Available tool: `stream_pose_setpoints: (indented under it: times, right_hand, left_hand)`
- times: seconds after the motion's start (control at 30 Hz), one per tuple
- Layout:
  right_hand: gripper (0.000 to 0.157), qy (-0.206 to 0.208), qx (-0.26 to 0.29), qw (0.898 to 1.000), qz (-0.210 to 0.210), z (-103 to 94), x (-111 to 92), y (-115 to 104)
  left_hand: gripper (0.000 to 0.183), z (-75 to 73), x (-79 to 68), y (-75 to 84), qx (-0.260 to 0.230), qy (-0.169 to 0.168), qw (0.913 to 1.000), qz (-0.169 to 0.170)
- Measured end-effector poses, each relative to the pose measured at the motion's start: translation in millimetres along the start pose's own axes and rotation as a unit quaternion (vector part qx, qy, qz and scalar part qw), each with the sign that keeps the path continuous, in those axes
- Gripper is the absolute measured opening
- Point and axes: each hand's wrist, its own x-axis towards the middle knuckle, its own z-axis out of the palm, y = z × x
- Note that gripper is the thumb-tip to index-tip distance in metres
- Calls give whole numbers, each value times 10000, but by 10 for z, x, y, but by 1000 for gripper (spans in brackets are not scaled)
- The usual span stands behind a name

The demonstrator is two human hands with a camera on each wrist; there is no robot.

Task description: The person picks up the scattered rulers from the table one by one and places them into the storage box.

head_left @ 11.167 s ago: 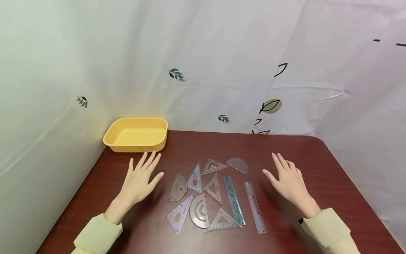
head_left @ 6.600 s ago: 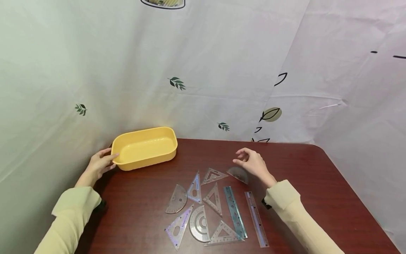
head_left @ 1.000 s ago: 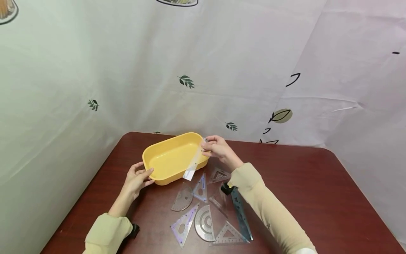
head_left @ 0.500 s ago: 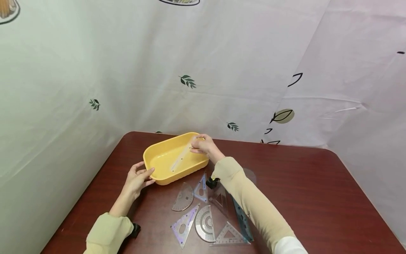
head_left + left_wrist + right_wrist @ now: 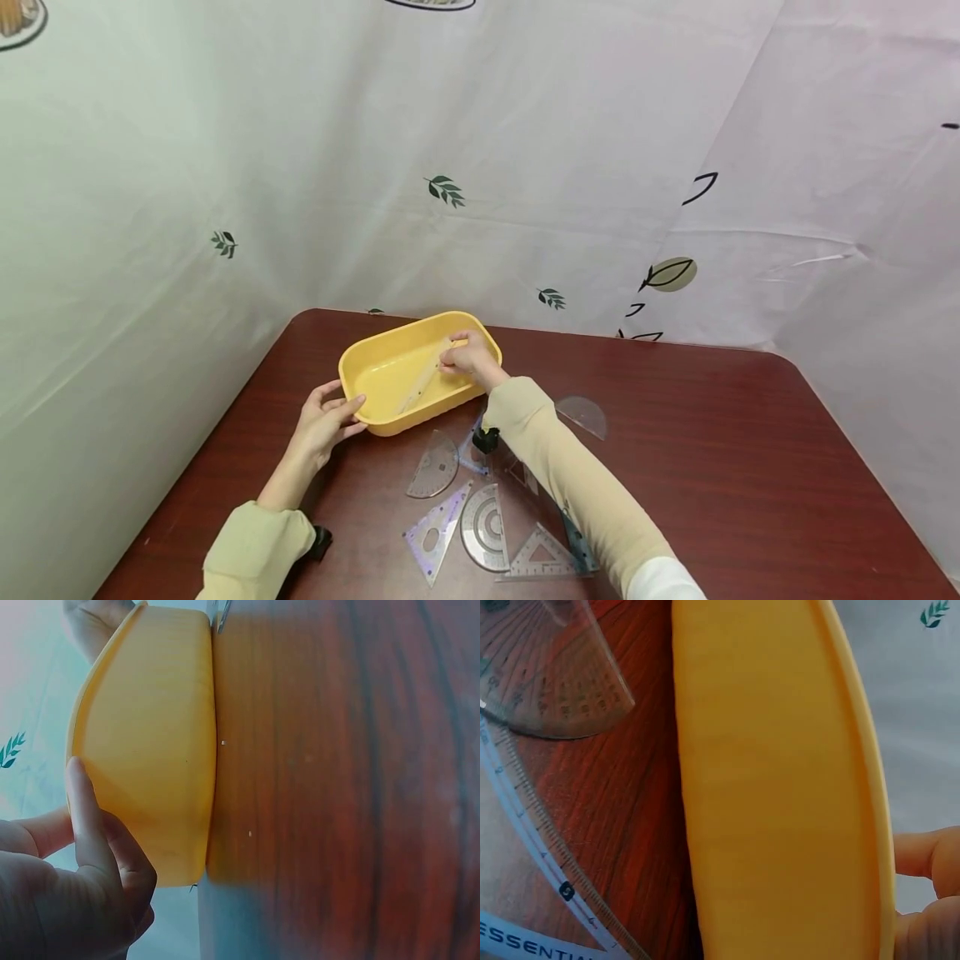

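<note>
**Clear Ruler (image 5: 422, 388) Slanting Inside Yellow Tray (image 5: 431, 413)**

Wording is showing on the blue-printed set square (image 5: 465, 457), at the tray's 5 o'clock: the right wrist view is revealing "ESSENTI", the remainder running unclear, beside a numbered scale of fine ticks. A transparent protractor (image 5: 432, 473) is lying at 6 o'clock, bearing radial lines and figures. Beyond it, a lilac-printed set square (image 5: 450, 512) is displaying an oval cut-out; another protractor (image 5: 472, 540), at 5 o'clock, is carrying concentric arcs. The tray is presenting smooth walls and rounded corners. The ruler is running from its 1 o'clock towards 7 o'clock. The left hand (image 5: 322, 427) is pinching the rim at 8 o'clock, thumb inside, other fingers outside. The right hand's (image 5: 471, 356) fingers are pinching the ruler's far end at 3 o'clock. The bench (image 5: 712, 442) is showing red-brown wood grain.
</note>
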Motion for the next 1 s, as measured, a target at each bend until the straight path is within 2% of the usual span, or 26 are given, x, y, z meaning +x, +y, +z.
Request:
stream_pose_setpoints:
  times: [0.23,0.4,0.57,0.7,0.77,0.87,1.0]
  right_hand:
    - [40,-45,-361,9993,6,36,19,45]
    - [44,-24,-892,9960,7,68,46,79]
    - [50,-227,-999,9945,241,84,65,66]
    - [53,-349,-1290,9906,292,72,58,49]
    - [42,-391,-1480,9878,279,61,52,51]
    - [10,-414,-1684,9845,262,46,34,57]
    - [37,-461,-1701,9840,280,38,26,66]
  left_hand:
    - [76,-3,1,-1,-15,-17,10000,36]
    - [76,-3,3,-6,1,-17,10000,20]
    - [76,-1,7,-7,15,-2,10000,44]
    - [76,2,11,-6,30,6,10000,39]
    - [76,3,12,-6,50,13,10000,36]
    - [76,2,15,-8,82,21,10000,30]
    - [76,0,18,-14,86,36,10000,9]
